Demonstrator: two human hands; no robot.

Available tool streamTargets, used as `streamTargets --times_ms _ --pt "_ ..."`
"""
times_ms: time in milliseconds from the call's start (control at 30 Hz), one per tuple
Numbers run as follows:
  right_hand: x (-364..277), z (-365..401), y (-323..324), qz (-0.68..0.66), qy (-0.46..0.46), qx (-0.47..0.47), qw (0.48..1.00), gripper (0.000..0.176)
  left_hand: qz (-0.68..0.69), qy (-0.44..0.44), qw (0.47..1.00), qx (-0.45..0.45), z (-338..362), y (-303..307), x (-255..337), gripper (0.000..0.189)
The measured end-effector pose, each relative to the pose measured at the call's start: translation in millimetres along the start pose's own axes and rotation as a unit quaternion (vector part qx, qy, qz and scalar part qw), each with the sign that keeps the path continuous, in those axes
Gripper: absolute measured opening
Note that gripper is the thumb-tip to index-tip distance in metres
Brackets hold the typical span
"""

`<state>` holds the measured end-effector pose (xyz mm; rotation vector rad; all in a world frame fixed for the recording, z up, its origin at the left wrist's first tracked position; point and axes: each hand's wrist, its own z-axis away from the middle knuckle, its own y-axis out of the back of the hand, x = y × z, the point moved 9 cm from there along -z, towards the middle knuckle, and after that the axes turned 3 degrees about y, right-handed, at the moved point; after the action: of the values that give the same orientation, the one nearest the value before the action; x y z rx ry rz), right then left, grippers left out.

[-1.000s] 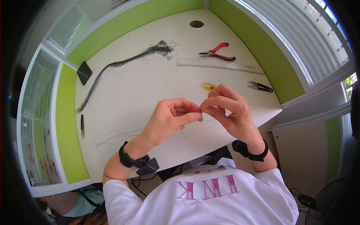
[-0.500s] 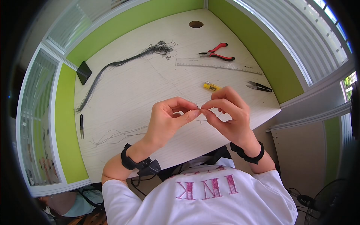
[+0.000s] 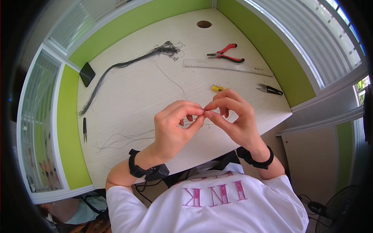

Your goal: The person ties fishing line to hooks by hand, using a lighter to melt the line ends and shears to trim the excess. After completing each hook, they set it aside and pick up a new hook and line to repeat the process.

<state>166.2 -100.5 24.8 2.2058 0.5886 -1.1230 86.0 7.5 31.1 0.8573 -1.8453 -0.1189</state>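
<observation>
My left hand (image 3: 176,120) and my right hand (image 3: 233,116) meet fingertip to fingertip above the front part of the white table (image 3: 128,93). Both pinch the thin dark cord between thumb and forefinger; the exact spot they grip is tiny and mostly covered. One grey strand (image 3: 173,80) runs from behind my hands toward the back of the table. Several loose strands (image 3: 124,139) spread leftward from under my left hand. Just beyond my right fingers lies a yellow lighter-like object (image 3: 218,88), partly hidden by them.
A bundle of dark cords (image 3: 132,62) stretches across the back left. Red-handled pliers (image 3: 227,53), a clear ruler (image 3: 229,67) and black snips (image 3: 270,89) lie at the right. A phone (image 3: 87,74) and another cutter (image 3: 84,130) are at the left edge.
My fingertips have drawn closer together, my left hand turning and shifting slightly. The strand behind my hands now shows more clearly, curving toward the back.
</observation>
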Motion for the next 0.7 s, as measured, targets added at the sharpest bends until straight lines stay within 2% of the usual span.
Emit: streamTargets --times_ms 133,200,333,400,500,600,700 --pt "-0.2 0.4 1.3 0.003 0.007 0.015 1.0 0.007 -0.018 0.006 1.0 0.0 -1.4 -0.8 4.4 0.011" --pt "0.0 -0.1 5.6 0.029 0.012 0.022 0.999 0.006 0.069 0.134 0.989 0.006 -3.3 0.2 -8.9 0.011" --pt "-2.2 0.0 7.2 0.023 0.027 0.0 0.999 0.006 0.111 0.119 0.985 -0.056 -8.4 -4.5 -10.9 0.014" --pt "-2.6 1.2 3.3 0.009 0.023 -0.02 0.999 0.006 0.118 0.173 0.968 -0.136 -2.4 -16.7 -20.8 0.021" --pt "-1.6 1.9 2.4 0.014 0.019 -0.023 0.999 0.008 0.11 0.133 0.979 -0.11 -2.8 -15.0 -19.9 0.021" --pt "-3.0 1.7 1.7 0.022 0.028 -0.026 0.999 0.008 0.14 0.163 0.972 -0.1 -1.9 -14.8 -24.6 0.019" --pt "-4.8 1.6 1.8 0.03 0.033 -0.021 0.999 0.008 0.135 0.157 0.974 -0.094 -2.5 -13.0 -23.0 0.017"
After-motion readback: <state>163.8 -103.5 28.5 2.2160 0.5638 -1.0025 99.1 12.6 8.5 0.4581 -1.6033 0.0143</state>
